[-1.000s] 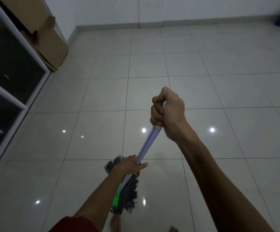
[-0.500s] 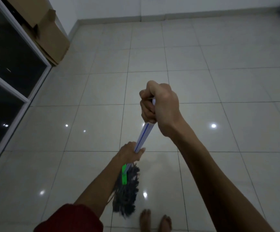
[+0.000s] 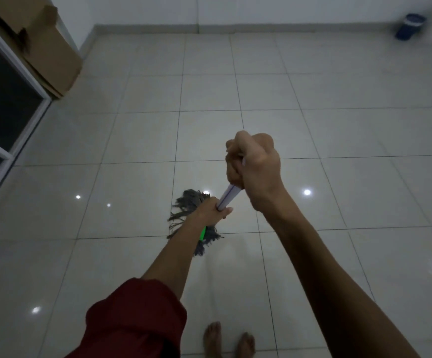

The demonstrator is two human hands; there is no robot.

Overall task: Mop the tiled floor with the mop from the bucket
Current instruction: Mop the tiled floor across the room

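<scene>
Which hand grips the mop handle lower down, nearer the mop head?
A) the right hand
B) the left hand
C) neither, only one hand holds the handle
B: the left hand grips the mop handle just above the grey mop head, while the right hand holds its top end.

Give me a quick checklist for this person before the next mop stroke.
1. Top grip: right hand wraps the mop handle: ok.
2. Lower grip: left hand holds the handle near the mop head: ok.
3. Contact: mop head lies on the tiled floor: ok.
4. Toes: bare feet stand apart from the strands: ok.
5. Path ahead: cardboard box and bucket sit far off by the walls: ok.
6. Mop wet enough: cannot tell.
</scene>
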